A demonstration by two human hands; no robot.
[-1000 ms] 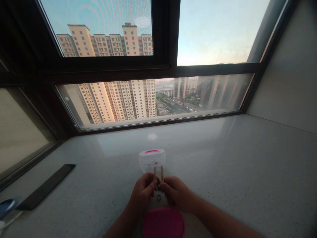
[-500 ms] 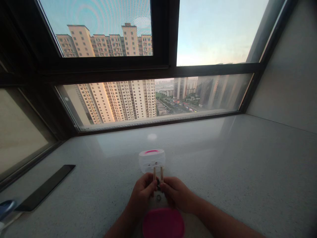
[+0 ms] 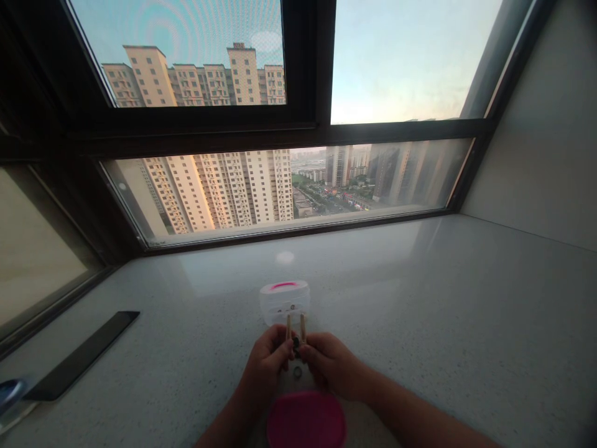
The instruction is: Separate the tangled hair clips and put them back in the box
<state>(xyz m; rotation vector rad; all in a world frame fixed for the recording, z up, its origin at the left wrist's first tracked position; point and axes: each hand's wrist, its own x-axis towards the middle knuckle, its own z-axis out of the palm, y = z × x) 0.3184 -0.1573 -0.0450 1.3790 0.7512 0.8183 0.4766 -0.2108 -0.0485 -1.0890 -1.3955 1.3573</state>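
My left hand (image 3: 267,362) and my right hand (image 3: 332,364) meet over the pale stone sill, fingers pinched together. Each pinches one of two short wooden sticks (image 3: 295,326) that stand upright side by side between them. A small dark piece sits between the fingertips; I cannot make out what it is. A small metal ring (image 3: 297,372) lies on the sill just below the fingers. A clear plastic box (image 3: 285,302) with a pink mark on top stands right behind the sticks. A pink lid (image 3: 306,419) lies close in front of my hands.
A flat black slab (image 3: 80,356) lies on the sill at the left, with a blue and white object (image 3: 9,396) at the frame's left edge. A dark-framed window (image 3: 321,127) runs along the back. A grey wall (image 3: 541,130) bounds the sill on the right.
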